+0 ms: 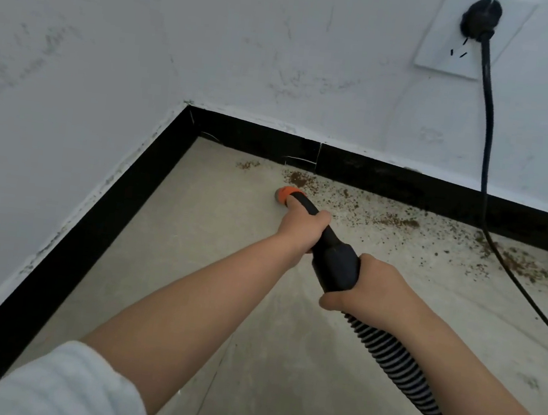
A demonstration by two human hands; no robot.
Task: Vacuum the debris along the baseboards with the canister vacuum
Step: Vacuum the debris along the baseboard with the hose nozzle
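Both hands clamp the vacuum nozzle (329,248): left hand (301,228) forward, right hand (373,288) behind (each grip closed).

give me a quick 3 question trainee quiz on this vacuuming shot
1. True or false: the nozzle tip is orange.
2. Which hand grips the hose end nearer the ribbed hose? A) left hand B) right hand
3. Fill in: the brown debris lies along the black ____, under the wall socket with a black plug in it.

Key: 1 true; 2 B; 3 baseboard
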